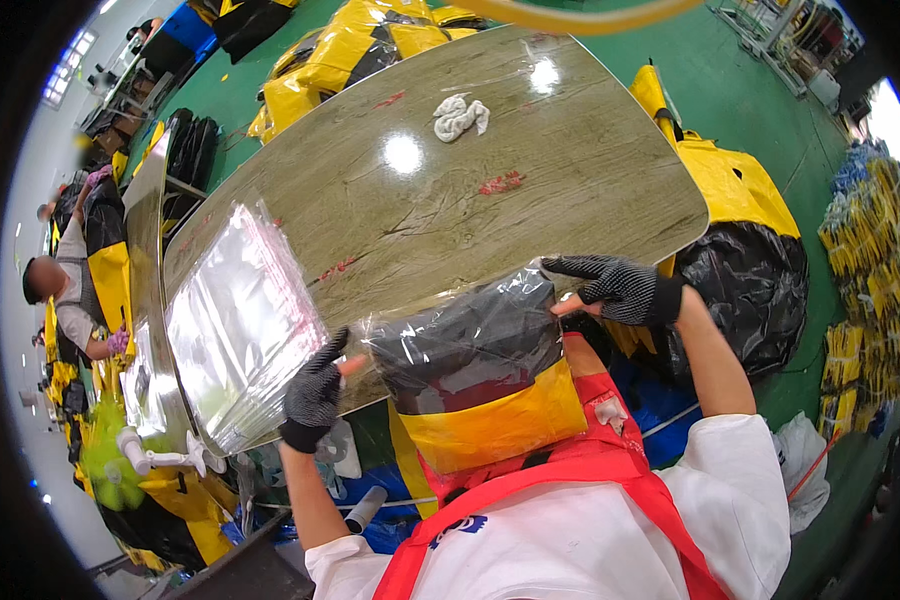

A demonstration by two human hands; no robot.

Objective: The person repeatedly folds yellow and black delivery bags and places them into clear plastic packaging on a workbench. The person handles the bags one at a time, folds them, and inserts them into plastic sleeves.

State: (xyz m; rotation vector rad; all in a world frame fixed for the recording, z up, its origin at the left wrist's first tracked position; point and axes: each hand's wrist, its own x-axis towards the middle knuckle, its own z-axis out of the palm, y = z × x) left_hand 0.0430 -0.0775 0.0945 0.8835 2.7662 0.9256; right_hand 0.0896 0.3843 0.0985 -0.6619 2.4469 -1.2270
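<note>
A folded black and yellow garment sits inside a clear plastic bag (475,375), held upright against my chest at the near edge of the wooden table (530,190). My left hand (315,392), in a black dotted glove, grips the bag's left upper edge. My right hand (618,288), gloved the same way, pinches the bag's right upper corner. Left of the bag, a stack of empty clear plastic bags (238,325) lies on the table beside my left hand.
A crumpled white cloth (459,116) lies at the table's far side. Piles of black and yellow garments (745,225) surround the table on the green floor. Another person (65,300) sits at the far left. Bundles of yellow and blue items (870,230) are stacked at the right.
</note>
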